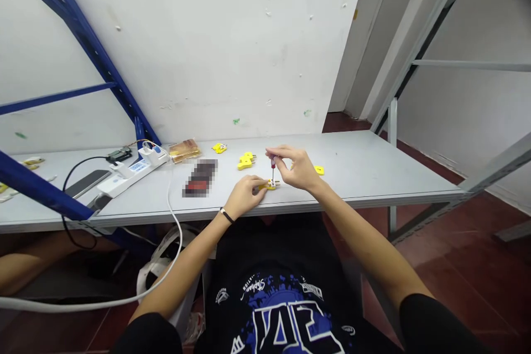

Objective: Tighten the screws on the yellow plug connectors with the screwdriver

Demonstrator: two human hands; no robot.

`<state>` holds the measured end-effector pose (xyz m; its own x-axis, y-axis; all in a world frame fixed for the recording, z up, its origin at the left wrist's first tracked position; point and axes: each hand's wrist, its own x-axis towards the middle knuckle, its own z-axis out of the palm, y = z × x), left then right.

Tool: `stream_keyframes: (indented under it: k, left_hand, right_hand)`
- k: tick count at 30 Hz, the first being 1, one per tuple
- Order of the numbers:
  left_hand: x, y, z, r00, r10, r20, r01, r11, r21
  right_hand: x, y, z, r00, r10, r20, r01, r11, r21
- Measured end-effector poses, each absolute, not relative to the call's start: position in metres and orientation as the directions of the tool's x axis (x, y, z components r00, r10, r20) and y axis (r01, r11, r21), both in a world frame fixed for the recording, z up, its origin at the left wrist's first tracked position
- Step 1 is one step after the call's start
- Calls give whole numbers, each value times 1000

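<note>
Worktop [365, 166], pale grey, runs lengthwise against a white wall panel [215, 55], scuffed and flecked with green. Blue uprights [97, 55] cross its left part; a grey metal frame [440, 188] carries its right end. Red tiled floor [452, 271] shows beyond the right edge. Someone else's bare limb [37, 260] enters below the left end; arm or leg, cannot tell.

Left part of worktop: white power strip [128, 177] set at a slant, adapters plugged in, dark flat slab [88, 182] just beside it. White cable [176, 227] drops over the front edge. Amber packet [185, 150] lies towards the back edge; in front of it, a pixelated dark and red item [200, 178], unreadable. Small yellow piece [219, 147] near the back edge; yellow plugs [246, 161] clustered mid-depth. Another yellow part [319, 170] shows just past the right wrist.

Seated person in a black printed shirt [286, 282], both forearms over the front edge. Left hand [245, 194], dark band on wrist, closed in a pinch on a yellow connector [270, 187] near the middle of the front edge, prongs pointing right. Right hand [297, 167] grips a red-handled screwdriver [272, 164] between thumb and fingers, shaft upright, tip down at the connector.
</note>
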<state>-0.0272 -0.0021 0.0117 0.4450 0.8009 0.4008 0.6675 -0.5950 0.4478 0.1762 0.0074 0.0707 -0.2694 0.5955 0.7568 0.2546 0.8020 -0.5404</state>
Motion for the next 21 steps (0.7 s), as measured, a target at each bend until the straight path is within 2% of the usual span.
stream_keyframes:
  k: [7,12,16,21]
  left_hand:
    - [-28,0,10,453,797,399,668,-600,441]
    - [-28,-1,11,442,804,398,670,-591,450]
    - [-28,-2,12,447,800,400,670,-596,443]
    - [-28,-3,12,442,804,397,666,-591,456]
  right_hand:
    - [170,7,73,-180,653,736,234,755,-613]
    - [173,5,74,-211,687,696,223,727,-650]
    - [171,12,67,-189,731,656,144,681,-718]
    - [170,19,58,-123,734,668,63,677,-733]
